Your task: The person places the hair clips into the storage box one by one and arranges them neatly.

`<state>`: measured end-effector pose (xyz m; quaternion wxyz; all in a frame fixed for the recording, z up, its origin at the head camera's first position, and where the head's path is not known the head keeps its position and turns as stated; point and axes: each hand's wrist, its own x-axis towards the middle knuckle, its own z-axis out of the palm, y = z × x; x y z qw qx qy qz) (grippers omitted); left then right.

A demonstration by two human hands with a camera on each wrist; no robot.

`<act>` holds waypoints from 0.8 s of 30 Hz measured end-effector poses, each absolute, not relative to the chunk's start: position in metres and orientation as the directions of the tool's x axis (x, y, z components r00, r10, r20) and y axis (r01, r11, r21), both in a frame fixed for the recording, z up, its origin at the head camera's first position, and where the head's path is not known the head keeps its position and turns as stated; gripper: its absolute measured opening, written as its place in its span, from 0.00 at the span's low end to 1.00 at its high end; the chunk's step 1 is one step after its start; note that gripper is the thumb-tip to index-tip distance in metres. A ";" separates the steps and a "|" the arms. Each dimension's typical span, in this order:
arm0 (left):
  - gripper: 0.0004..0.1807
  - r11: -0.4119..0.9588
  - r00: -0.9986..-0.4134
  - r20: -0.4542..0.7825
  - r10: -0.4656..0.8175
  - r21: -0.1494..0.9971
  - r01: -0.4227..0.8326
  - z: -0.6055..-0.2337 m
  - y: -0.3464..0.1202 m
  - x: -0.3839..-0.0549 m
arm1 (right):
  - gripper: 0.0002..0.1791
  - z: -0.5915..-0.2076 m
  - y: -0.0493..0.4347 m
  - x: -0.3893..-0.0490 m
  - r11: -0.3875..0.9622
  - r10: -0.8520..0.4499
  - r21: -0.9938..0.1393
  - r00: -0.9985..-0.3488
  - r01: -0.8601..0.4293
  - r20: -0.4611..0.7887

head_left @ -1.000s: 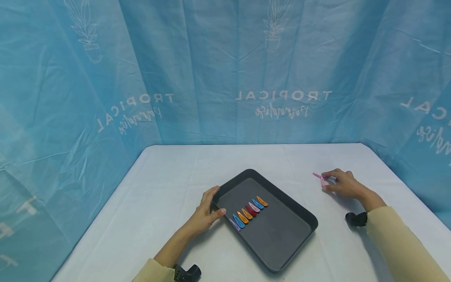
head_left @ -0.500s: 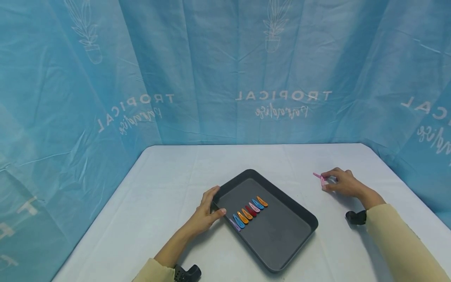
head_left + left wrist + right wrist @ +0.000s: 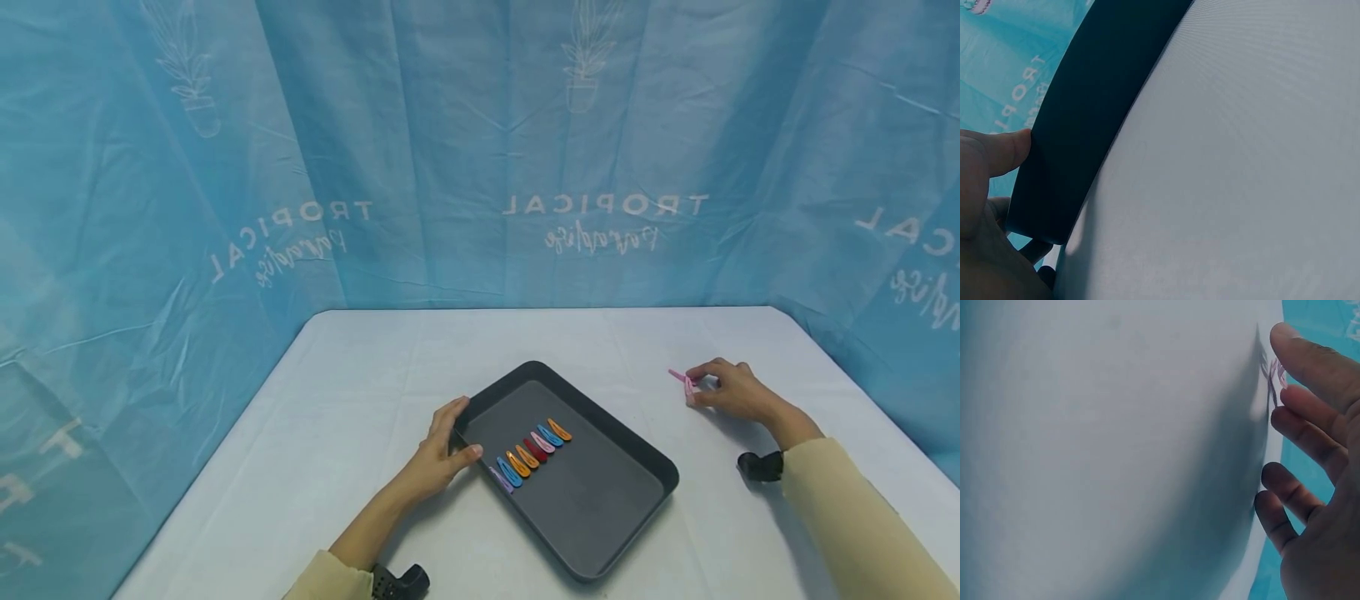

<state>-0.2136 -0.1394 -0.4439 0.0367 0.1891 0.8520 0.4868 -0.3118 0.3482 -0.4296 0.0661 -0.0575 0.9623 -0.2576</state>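
Observation:
My left hand (image 3: 431, 462) grips the left corner of a dark grey baking tray (image 3: 592, 508), thumb over the rim and fingers along the outside. In the left wrist view the tray's outer wall (image 3: 1085, 119) fills the space beside the thumb. A slanting row of several snap hair clips lies in the tray, from a lilac one (image 3: 501, 480) near the left wall to an orange one (image 3: 559, 430). Right of the tray, my right hand (image 3: 731, 392) pinches a pink hair clip (image 3: 689, 390) between thumb and index finger; another pink strip (image 3: 676, 374) sticks out leftward there.
The tray stands on a table with a white cloth (image 3: 390, 358). Blue printed curtains (image 3: 465, 150) hang behind and at both sides. Each wrist wears a black camera, one at the left wrist (image 3: 401, 582) and one at the right wrist (image 3: 760, 467).
Almost nothing differs. The fingers of my right hand shift very slightly around the pink hair clips; the left hand and the tray stay in place.

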 end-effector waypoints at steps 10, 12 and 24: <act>0.42 0.456 -0.925 0.123 0.360 0.842 0.289 -0.444 -0.139 -0.213 | 0.33 -0.401 0.331 -0.301 0.818 -0.256 -0.519 -0.965 -0.248 0.058; 0.42 0.454 -0.925 0.122 0.361 0.843 0.288 -0.444 -0.140 -0.213 | 0.34 -0.394 0.324 -0.298 0.806 -0.270 -0.527 -0.960 -0.269 0.078; 0.42 0.449 -0.926 0.117 0.360 0.848 0.281 -0.442 -0.139 -0.212 | 0.30 -0.367 0.277 -0.286 0.700 -0.414 -0.538 -0.881 -0.469 0.229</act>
